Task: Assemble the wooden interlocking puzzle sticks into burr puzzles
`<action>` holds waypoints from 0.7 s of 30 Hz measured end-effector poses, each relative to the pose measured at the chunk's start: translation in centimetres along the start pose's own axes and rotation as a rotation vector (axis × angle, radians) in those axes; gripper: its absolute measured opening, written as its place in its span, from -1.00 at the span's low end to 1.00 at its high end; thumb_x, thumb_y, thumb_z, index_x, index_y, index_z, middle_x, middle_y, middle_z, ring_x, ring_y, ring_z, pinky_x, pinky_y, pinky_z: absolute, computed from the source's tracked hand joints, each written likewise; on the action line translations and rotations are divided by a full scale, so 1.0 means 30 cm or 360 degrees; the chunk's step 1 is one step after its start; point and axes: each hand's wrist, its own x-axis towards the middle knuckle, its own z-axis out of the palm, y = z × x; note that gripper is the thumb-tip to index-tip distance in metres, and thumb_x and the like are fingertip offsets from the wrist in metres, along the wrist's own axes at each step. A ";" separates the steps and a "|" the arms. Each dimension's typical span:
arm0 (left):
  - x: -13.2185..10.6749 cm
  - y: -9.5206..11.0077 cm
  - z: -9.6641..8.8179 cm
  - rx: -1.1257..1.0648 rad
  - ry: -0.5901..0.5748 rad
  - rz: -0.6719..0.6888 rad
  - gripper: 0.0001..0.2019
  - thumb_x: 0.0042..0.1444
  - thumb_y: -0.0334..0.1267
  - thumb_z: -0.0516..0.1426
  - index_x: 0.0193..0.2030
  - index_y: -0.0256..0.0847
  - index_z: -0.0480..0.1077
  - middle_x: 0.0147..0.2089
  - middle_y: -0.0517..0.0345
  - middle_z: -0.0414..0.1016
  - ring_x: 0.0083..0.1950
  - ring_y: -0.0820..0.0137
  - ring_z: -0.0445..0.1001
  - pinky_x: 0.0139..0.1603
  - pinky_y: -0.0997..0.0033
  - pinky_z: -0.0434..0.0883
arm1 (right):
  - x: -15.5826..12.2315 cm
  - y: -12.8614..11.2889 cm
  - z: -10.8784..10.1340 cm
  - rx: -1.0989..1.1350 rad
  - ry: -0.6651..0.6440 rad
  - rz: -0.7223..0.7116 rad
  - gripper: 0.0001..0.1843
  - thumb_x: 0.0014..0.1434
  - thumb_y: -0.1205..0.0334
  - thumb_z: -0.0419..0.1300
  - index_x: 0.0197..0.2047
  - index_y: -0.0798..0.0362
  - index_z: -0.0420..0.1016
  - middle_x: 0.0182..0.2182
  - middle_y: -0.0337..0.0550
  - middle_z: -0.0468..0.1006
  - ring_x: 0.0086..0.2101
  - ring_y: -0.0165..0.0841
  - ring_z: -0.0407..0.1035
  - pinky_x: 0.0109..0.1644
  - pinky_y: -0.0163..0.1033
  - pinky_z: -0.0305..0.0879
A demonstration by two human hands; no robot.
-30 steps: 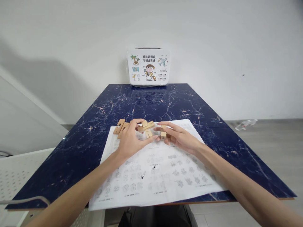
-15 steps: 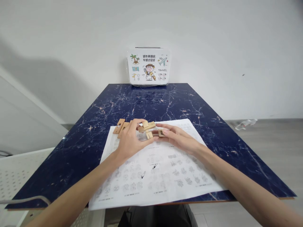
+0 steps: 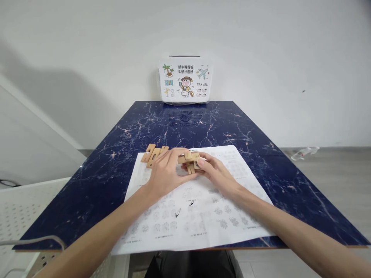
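Observation:
Above the printed sheet (image 3: 171, 239), my left hand (image 3: 166, 168) and my right hand (image 3: 216, 172) close around a small cluster of wooden puzzle pieces (image 3: 189, 157). The pieces are light, numbered and fitted crosswise against one another. My left fingers hold the cluster from the left and below. My right thumb presses a numbered piece on the right side, with the fingers behind it. How the pieces interlock is partly hidden by the fingers. Beyond my left hand lie several loose notched wooden pieces (image 3: 153, 156), some overlapping the paper's top left corner.
A dark blue marbled table (image 3: 185, 123) carries the sheet. At its far edge a white box (image 3: 185, 81) with cartoon prints stands against the wall. A white perforated rack (image 3: 20, 208) and a cable (image 3: 31, 242) are at the left. A clear plastic wrapper (image 3: 304, 153) lies by the wall at right.
My right hand has brought its numbered piece left, against the pieces in my left hand; the gap between them has closed. The whole view has shifted slightly.

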 end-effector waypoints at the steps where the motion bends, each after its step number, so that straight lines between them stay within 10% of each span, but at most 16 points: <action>1: 0.000 0.003 0.000 -0.0011 0.0002 -0.0023 -0.46 0.05 0.01 0.43 0.06 -0.09 0.36 -0.05 0.07 0.66 -0.05 0.18 0.64 -0.01 0.15 0.54 | 0.000 0.000 0.002 -0.0004 0.0031 -0.0002 -0.51 0.32 -0.10 0.33 0.20 -0.05 0.46 0.03 0.03 0.66 0.04 -0.09 0.56 0.27 0.16 0.36; 21: -0.005 0.012 -0.019 -0.0111 -0.0132 0.0087 -0.50 0.14 -0.02 0.37 0.16 -0.08 0.43 -0.04 0.08 0.71 -0.11 0.18 0.69 0.00 0.12 0.57 | -0.019 -0.011 -0.019 -0.0170 -0.0160 0.0087 -0.52 0.38 -0.11 0.26 0.24 -0.08 0.39 0.15 0.02 0.58 0.07 -0.09 0.54 0.26 0.18 0.39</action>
